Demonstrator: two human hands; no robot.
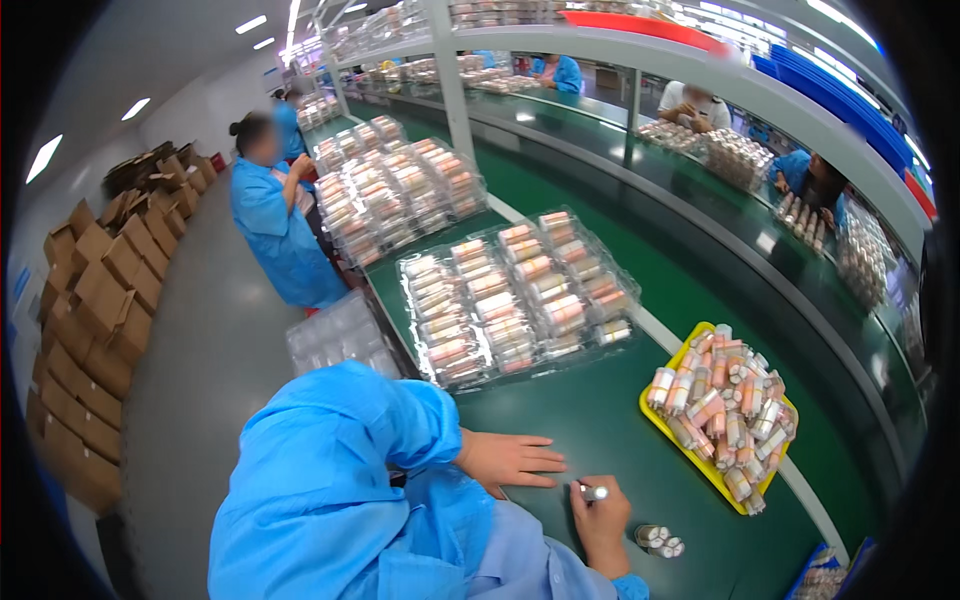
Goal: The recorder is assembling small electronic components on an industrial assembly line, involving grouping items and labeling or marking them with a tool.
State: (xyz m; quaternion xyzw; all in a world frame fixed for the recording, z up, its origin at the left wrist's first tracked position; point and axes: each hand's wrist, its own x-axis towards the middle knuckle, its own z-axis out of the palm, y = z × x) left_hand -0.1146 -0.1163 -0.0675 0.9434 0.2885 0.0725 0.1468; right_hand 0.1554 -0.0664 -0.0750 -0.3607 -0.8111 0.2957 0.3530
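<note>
My left hand [512, 460] lies flat on the green tabletop [590, 420], fingers stretched out and holding nothing. To its right, my right hand [603, 517] is closed around a small cylindrical vial [593, 493] with a shiny silvery end pointing up. Beside that wrist, several similar vials [660, 541] stand or lie bunched together on the table. Farther right, a yellow tray [690, 458] is heaped with loose vials in pink and white wraps. Beyond my left hand sits a clear plastic tray [625, 285] with rows of the same wrapped vials.
More filled clear trays [400, 190] stand farther along the table, near a co-worker in blue [275, 230]. Empty-looking clear trays [345, 335] are stacked at my left. A white shelf frame [450, 90] rises over the line. Cardboard boxes [100, 290] line the left floor.
</note>
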